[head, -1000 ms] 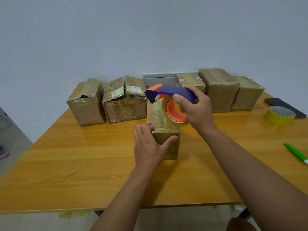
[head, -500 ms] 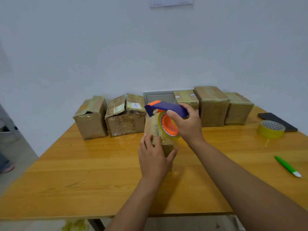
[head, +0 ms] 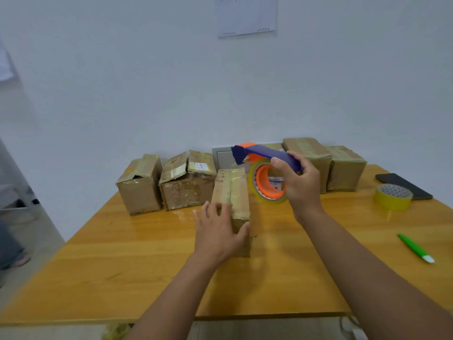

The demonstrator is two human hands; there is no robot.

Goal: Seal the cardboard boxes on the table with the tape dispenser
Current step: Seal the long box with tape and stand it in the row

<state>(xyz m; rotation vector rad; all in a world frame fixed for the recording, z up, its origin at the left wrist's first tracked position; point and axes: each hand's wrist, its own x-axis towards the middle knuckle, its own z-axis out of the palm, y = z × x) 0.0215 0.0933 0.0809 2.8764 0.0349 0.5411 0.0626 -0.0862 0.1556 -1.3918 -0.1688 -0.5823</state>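
Progress first: we judge the brown cardboard box in work (head: 231,192), centre of the glossy orange-yellow wooden table (head: 122,278), as close to sealed. Glossy clear tape runs along its top seam and down the near end.

Our left hand (head: 218,231) rests on that box at its 6 o'clock end, fingers fairly straight over the top, thumb against the right side. We read it as steadying, not gripping.

Our right hand (head: 300,185) is wrapped round the purple plastic tape dispenser with the orange hub and clear-yellow roll (head: 268,173). It is held off the box at roughly 2 o'clock from it, clear of the top face. Whether tape links roll to box, we cannot tell.

Left to do, as we see it:
- torn brown box with a lifted flap (head: 139,185), 10 o'clock of the table. Looks unsealed.
- wider brown box with white labels and two raised flaps (head: 187,180), 11 o'clock. Also open.

Likely done: three taped brown boxes (head: 343,168) in a row at 1 o'clock, tops flat and shiny.

Materials: the cardboard is creased, reused, patched with old tape. The table is hard and reflective.

Other items: a spare yellow tape roll (head: 393,196) and a black phone (head: 404,186) at 2 o'clock, a green and white pen (head: 415,247) at 3 o'clock.
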